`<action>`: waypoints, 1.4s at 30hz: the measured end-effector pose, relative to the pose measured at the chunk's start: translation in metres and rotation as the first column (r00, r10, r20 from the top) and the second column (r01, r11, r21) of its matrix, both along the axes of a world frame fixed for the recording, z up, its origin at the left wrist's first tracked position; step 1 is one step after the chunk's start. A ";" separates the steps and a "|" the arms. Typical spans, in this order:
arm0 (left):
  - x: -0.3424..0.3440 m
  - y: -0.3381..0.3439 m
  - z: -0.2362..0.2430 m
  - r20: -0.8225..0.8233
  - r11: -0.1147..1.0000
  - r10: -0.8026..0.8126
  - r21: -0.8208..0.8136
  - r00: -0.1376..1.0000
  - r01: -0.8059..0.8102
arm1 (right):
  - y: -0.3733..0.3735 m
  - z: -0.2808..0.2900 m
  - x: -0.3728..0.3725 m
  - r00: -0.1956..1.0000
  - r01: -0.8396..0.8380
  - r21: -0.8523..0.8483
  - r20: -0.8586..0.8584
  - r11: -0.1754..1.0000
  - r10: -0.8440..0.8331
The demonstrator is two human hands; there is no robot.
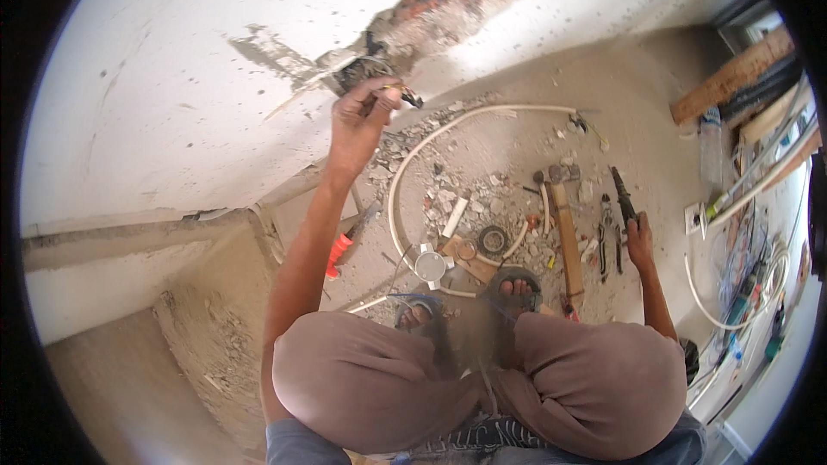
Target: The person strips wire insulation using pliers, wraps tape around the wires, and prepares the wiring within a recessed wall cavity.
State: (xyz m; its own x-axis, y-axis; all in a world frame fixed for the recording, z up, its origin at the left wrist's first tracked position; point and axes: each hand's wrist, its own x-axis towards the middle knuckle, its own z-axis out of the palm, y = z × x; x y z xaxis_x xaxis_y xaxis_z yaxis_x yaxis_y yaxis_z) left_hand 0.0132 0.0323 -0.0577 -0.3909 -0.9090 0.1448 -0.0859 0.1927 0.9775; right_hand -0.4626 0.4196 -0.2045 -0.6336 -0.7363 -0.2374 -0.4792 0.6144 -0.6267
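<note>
My left hand (363,112) is raised to the broken-out hole (355,73) in the white wall. Its fingers pinch a small bunch of wires (412,99), dark with a bit of yellow, whose ends stick out past the fingertips. Low on the right, my right hand (640,244) is closed around the lower end of a long dark tool (621,194); its exact kind is unclear. Just left of that tool, a pair of pliers (604,237) lies on the dusty floor.
A cream conduit (396,176) curves over rubble around a round white junction box (431,266) and a tape roll (493,242). A wooden-handled hammer (567,241) lies nearby. A red-handled tool (338,254) rests left. Timber (732,77), a bottle (711,146) and coiled cable (771,284) line the right.
</note>
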 end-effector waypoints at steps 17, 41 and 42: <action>0.007 -0.005 -0.002 -0.042 0.999 -0.035 0.029 0.999 0.037 | -0.293 0.260 0.128 0.343 -0.923 0.074 -0.289 0.378 0.894; 0.006 -0.003 -0.003 -0.055 0.997 -0.073 -0.032 0.996 0.071 | -0.325 0.227 0.178 0.381 -0.920 0.045 0.333 0.389 0.862; 0.006 -0.004 -0.004 -0.054 0.995 -0.092 -0.055 0.994 0.089 | -0.318 0.216 0.177 0.362 -0.863 -0.029 0.662 0.505 0.656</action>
State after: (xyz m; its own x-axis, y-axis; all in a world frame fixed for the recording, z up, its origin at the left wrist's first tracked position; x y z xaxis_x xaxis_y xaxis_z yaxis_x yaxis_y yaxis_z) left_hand 0.0187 0.0283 -0.0619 -0.4609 -0.8609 0.2152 -0.0111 0.2481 0.9687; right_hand -0.2852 0.1015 0.0118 0.4901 -0.6543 -0.5760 -0.4822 0.3470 -0.8044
